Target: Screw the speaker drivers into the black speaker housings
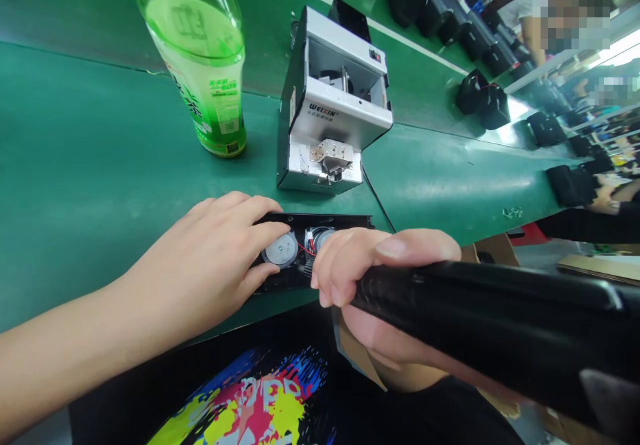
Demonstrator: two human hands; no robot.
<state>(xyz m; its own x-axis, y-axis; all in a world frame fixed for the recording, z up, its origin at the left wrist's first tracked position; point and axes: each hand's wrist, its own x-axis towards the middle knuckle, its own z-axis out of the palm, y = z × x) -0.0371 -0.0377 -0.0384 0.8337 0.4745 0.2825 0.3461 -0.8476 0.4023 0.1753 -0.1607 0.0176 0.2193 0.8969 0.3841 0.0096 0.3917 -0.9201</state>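
My left hand (225,251) grips a round grey speaker (281,249) between thumb and fingers, its metal back facing up. The speaker sits in a long black housing (345,219) on the green bench, and my fingertips reach the housing's far wall. A second round speaker (324,237), partly hidden behind my right fingers, lies beside it with red and black wires and a white connector. Wrapped around a thick black electric screwdriver (480,311) is my right hand (370,265). The screwdriver's ribbed nose points at the housing between the two speakers; its tip cannot be made out.
Behind the housing stands a grey WEIXIN screw feeder (335,105) with a cable at its right. A green drink bottle (200,65) is at the back left. Black speaker boxes (483,98) line the bench on the right, where a co-worker's hand (605,195) touches one.
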